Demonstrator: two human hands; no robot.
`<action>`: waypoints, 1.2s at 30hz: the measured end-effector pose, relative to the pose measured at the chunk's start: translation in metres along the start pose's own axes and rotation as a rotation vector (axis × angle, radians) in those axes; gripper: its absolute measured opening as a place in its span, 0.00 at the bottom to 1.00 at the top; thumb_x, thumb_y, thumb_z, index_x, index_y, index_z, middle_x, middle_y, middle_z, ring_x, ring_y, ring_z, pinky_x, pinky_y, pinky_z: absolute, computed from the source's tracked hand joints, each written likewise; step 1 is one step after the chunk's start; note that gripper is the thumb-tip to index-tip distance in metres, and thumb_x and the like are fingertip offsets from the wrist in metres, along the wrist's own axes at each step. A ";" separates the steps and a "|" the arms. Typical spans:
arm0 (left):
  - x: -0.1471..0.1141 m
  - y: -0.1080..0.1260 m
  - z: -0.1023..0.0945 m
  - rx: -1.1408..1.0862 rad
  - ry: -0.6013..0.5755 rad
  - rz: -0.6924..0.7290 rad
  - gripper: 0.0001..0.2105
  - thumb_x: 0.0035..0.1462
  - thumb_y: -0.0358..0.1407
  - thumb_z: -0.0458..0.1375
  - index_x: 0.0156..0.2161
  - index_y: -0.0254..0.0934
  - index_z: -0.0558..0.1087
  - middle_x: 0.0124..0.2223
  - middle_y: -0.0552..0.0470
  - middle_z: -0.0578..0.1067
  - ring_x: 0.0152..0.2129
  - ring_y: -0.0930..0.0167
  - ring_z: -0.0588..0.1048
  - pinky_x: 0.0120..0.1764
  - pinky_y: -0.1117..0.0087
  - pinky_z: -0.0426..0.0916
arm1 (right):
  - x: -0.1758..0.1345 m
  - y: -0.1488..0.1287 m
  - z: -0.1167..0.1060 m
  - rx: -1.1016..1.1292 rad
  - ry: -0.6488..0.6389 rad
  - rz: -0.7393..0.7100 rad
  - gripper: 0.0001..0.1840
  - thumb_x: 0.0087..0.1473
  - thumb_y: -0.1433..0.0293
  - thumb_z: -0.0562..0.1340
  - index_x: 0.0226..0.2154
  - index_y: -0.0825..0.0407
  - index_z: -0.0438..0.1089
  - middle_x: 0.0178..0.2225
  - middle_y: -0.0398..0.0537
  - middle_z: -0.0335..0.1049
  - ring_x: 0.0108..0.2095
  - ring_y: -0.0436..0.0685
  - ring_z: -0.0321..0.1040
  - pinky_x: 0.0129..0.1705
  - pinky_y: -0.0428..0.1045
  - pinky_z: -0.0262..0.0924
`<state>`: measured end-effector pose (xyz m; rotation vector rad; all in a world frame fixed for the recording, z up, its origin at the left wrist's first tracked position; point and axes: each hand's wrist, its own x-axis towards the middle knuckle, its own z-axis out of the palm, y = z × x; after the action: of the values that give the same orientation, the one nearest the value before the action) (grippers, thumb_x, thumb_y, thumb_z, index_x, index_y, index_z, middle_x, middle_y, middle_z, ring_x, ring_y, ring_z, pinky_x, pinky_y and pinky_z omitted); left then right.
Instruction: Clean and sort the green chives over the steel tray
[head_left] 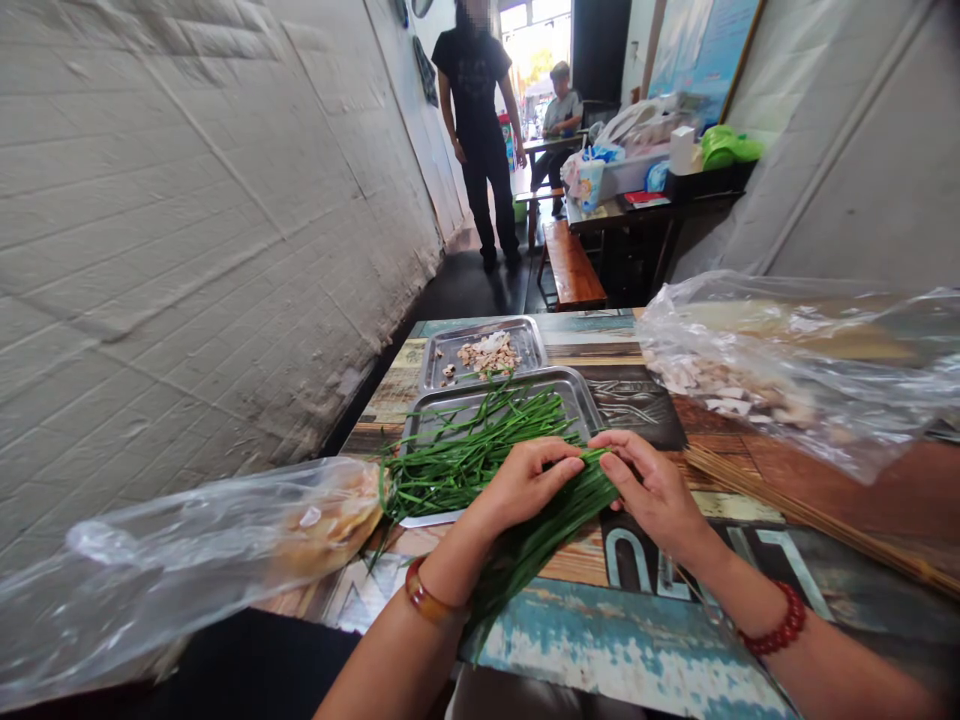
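Note:
A bundle of long green garlic chives (551,525) is gripped near one end by both hands, its other end trailing toward the table's near edge. My left hand (521,485) closes around it from the left, thumb on top. Opposite, my right hand (651,495) pinches the tip of the bundle, the thumbs a short way apart. Just beyond, loose chives (472,445) lie across a metal tray (581,400) and spill over its left side. Parts of the bundle are hidden beneath my left hand and forearm.
Behind stands a second tray (532,345) with small pale food pieces. Clear plastic bags of food lie left (225,530) and right (795,350). Thin bamboo sticks (817,520) rest at the right. A person (476,110) stands beyond the table; another person (562,110) sits farther back.

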<state>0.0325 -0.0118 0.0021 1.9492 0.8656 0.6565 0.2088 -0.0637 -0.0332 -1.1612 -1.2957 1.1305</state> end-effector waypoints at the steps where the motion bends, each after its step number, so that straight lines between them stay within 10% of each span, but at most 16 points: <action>1: 0.000 0.000 0.000 -0.056 0.005 -0.050 0.13 0.60 0.38 0.54 0.35 0.32 0.78 0.33 0.49 0.77 0.31 0.71 0.73 0.38 0.72 0.65 | 0.000 0.000 -0.001 0.025 -0.012 0.009 0.17 0.61 0.56 0.55 0.45 0.50 0.65 0.30 0.44 0.67 0.24 0.50 0.65 0.21 0.43 0.64; 12: 0.002 -0.008 -0.005 -0.401 0.380 -0.286 0.13 0.48 0.42 0.63 0.30 0.31 0.77 0.25 0.55 0.73 0.22 0.77 0.65 0.26 0.76 0.58 | 0.004 0.000 -0.012 -0.429 -0.086 -0.143 0.16 0.59 0.59 0.56 0.30 0.52 0.72 0.24 0.45 0.72 0.24 0.53 0.67 0.26 0.47 0.61; 36: 0.001 -0.012 -0.021 -0.553 0.139 -0.307 0.23 0.45 0.47 0.67 0.42 0.31 0.73 0.31 0.52 0.75 0.25 0.76 0.70 0.30 0.76 0.63 | 0.002 0.005 -0.007 -0.549 -0.086 -0.322 0.17 0.61 0.63 0.53 0.26 0.49 0.70 0.25 0.46 0.73 0.26 0.55 0.69 0.32 0.49 0.62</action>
<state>0.0136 0.0039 0.0017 1.2603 0.9256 0.7571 0.2159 -0.0613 -0.0378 -1.2369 -1.8547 0.6059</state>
